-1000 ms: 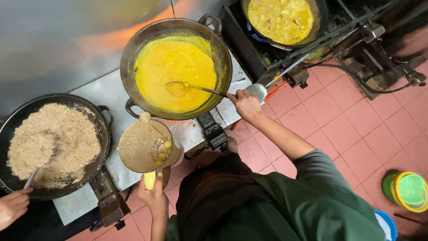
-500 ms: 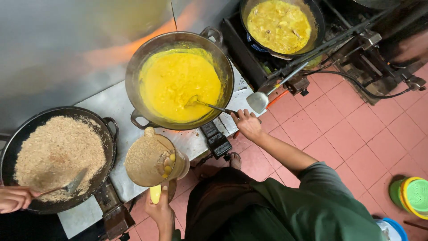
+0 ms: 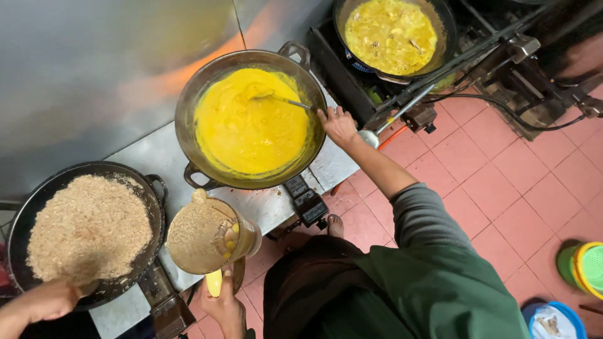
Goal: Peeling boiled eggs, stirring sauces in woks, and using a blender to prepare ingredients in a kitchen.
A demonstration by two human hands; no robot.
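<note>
While the right hand (image 3: 338,125) gripped the stiff, light ladle (image 3: 282,100) in the wok (image 3: 207,81), the left hand (image 3: 223,307) clasped the heavy jug (image 3: 204,235) by its handle over the desk (image 3: 151,157).

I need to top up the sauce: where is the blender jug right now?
In the head view the blender jug is lower left, held by the left hand between the crumb wok and the yellow sauce wok.
</note>
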